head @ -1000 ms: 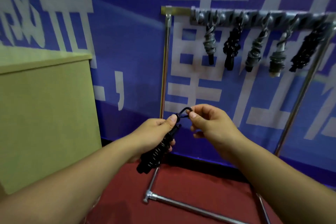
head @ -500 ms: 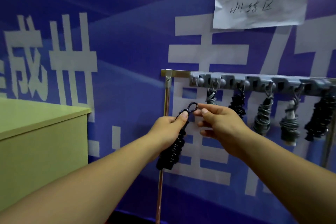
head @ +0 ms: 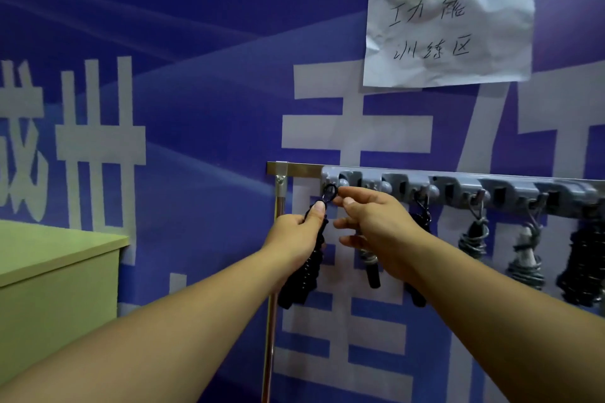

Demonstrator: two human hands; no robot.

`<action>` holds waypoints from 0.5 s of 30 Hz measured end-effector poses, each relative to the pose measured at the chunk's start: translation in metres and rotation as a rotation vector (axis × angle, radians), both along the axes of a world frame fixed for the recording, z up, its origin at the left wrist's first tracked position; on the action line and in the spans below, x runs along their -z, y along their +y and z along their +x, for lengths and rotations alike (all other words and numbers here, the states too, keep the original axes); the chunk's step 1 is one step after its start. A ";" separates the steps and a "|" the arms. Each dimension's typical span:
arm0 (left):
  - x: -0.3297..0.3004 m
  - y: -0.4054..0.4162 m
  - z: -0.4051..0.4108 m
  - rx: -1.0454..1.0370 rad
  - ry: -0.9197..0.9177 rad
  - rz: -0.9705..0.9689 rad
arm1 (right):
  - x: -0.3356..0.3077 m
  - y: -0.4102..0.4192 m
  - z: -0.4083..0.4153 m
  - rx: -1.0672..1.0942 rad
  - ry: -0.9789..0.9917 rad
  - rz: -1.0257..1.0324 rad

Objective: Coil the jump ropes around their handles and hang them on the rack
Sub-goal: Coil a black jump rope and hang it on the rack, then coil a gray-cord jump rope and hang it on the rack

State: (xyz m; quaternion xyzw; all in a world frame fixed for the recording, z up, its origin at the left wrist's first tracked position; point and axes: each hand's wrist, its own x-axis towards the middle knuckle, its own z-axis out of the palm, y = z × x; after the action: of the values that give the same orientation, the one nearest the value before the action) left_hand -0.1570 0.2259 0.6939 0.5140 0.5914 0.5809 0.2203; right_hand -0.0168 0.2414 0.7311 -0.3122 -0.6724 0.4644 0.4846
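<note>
We've got the black jump rope (head: 307, 267) coiled tight round its handles, bundle clamped in our left hand (head: 294, 239), thumb pressed near the top. A small loop (head: 329, 192) of cord sticks up above the thumb, w/ our right hand (head: 376, 226) pinching its right side btwn thumb and forefinger, other fingers loose and spread. The loop sits just beside the leftmost end of the grey hook strip (head: 458, 185) on the rack (head: 296, 168), not yet over anything as far as we can tell.

What could go wrong, in our view:
- Loop is small and floppy. If the pinch lets it collapse, it'll miss the hook and slide off the rounded knob.
- We can't make out a free hook at that end; our right hand covers part of the strip. Aiming blind could snag the wrong part.
- Neighbouring grey rope (head: 368, 263) hangs just beside, partly behind our right hand. Knocking it could unhook it.
- If the left hand eases too early, the bundle's weight drops on a half-seated loop and pulls it free, or the coils loosen.
- The far ropes (head: 474, 235) look well apart, so little risk there.
</note>
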 end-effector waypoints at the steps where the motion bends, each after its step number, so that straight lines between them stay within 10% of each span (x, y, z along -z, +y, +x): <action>1: -0.004 0.006 0.000 -0.001 0.003 -0.001 | -0.005 0.005 -0.001 -0.005 0.002 0.002; 15: -0.009 0.047 -0.007 -0.104 -0.094 -0.170 | -0.008 0.023 -0.010 -0.037 -0.123 -0.095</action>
State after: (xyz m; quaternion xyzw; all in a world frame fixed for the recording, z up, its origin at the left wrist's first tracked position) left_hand -0.1639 0.2728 0.7034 0.4340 0.6536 0.5628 0.2603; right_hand -0.0272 0.2645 0.7391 -0.3500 -0.6837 0.4846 0.4185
